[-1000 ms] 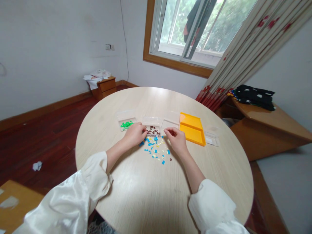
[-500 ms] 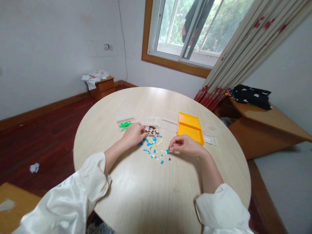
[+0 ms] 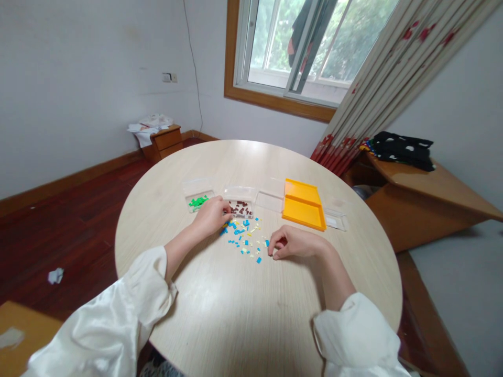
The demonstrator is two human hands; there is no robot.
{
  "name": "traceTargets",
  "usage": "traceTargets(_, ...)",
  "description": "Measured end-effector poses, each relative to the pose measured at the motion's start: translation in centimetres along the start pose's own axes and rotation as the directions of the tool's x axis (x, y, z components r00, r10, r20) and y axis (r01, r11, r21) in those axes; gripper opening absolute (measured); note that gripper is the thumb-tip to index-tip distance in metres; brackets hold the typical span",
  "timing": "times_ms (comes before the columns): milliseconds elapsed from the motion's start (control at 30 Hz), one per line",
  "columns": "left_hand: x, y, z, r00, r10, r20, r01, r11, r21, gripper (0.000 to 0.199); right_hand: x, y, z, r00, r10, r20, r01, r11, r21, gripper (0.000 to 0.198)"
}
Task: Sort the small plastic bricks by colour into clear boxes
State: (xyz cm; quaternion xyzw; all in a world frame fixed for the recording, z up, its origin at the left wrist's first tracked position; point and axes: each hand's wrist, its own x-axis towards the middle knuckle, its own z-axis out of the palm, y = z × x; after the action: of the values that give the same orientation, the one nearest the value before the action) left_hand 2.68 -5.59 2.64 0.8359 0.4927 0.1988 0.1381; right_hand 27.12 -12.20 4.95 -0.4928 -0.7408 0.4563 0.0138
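My right hand (image 3: 293, 243) is low over the table at the right of a loose scatter of small building bricks. Its thumb and fingertips are pinched on a small brown brick, of which only a dark sliver shows. My left hand (image 3: 212, 214) has curled fingers at the left front corner of a clear plastic box (image 3: 251, 215) that holds brown bricks (image 3: 240, 208); what its fingertips hold, if anything, is hidden. Blue bricks (image 3: 245, 223), pale yellow bricks (image 3: 264, 242) and a few yellow ones lie between the hands.
Left of the brown bricks' box stands another clear box with green bricks (image 3: 198, 201). A clear tray (image 3: 269, 201), an open yellow case (image 3: 303, 210) and a clear case (image 3: 336, 221) line up to the right on the round wooden table (image 3: 228, 324).
My right hand has moved slightly down and toward me, closing over the brown brick that lay bare on the table. The left hand stays by the box. The view has shifted slightly.
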Motion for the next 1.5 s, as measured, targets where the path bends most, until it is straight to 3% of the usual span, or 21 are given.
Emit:
traceTargets(367, 0.1, 0.1, 0.2, 0.996, 0.020, -0.084, -0.022, 1.000, -0.020, 0.018, 0.3, 0.0, 0.2, 0.999, 0.027, -0.019, -0.027, 1.000, -0.012, 0.018)
traceTargets(533, 0.0, 0.3, -0.1, 0.992, 0.012, -0.123, -0.018, 0.999, -0.046, 0.024, 0.2, 0.4, 0.3, 0.999, 0.012, -0.033, -0.010, 0.998, 0.063, 0.022)
traceTargets(633, -0.1, 0.6, -0.1, 0.994, 0.039, -0.097, -0.052, 0.989, -0.135, 0.023, 0.2, 0.3, 0.4, 0.993, -0.032, -0.113, 0.048, 0.988, 0.147, 0.023)
traceTargets(700, -0.2, 1.0, 0.0, 0.997, 0.073, -0.030, -0.079, 0.962, -0.260, 0.019, 0.4, 0.0, 0.5, 0.966, -0.068, -0.248, 0.121, 0.972, 0.204, 0.024)
traceTargets(800, -0.5, 1.7, 0.4, 0.985, 0.136, 0.109, -0.068, 0.878, -0.473, 0.020, 1.0, -0.8, 0.8, 0.873, -0.087, -0.481, 0.221, 0.948, 0.229, 0.024)
traceTargets(867, -0.7, 2.2, 0.7, 0.969, 0.176, 0.173, -0.037, 0.797, -0.603, 0.024, 1.5, -1.5, 1.2, 0.827, -0.110, -0.551, 0.265, 0.941, 0.210, 0.023)
traceTargets(1000, -0.9, 2.7, 0.9, 0.954, 0.212, 0.213, 0.031, 0.636, -0.771, 0.024, 2.4, -2.5, 2.0, 0.799, -0.155, -0.581, 0.306, 0.936, 0.172, 0.021)
traceTargets(1133, -0.7, 2.5, 0.9, 0.955, 0.189, 0.227, 0.086, 0.558, -0.826, 0.023, 2.9, -2.7, 2.6, 0.774, -0.178, -0.608, 0.334, 0.930, 0.153, 0.018)
traceTargets(1400, -0.6, 2.1, 1.0, 0.943, 0.171, 0.284, 0.165, 0.499, -0.850, 0.022, 3.6, -2.2, 3.0, 0.704, -0.219, -0.676, 0.397, 0.910, 0.119, 0.018)
traceTargets(1500, -0.3, 1.9, 1.0, 0.969, 0.093, 0.230, 0.150, 0.522, -0.840, 0.017, 3.6, -1.9, 2.9, 0.689, -0.202, -0.696, 0.398, 0.908, 0.131, 0.019)
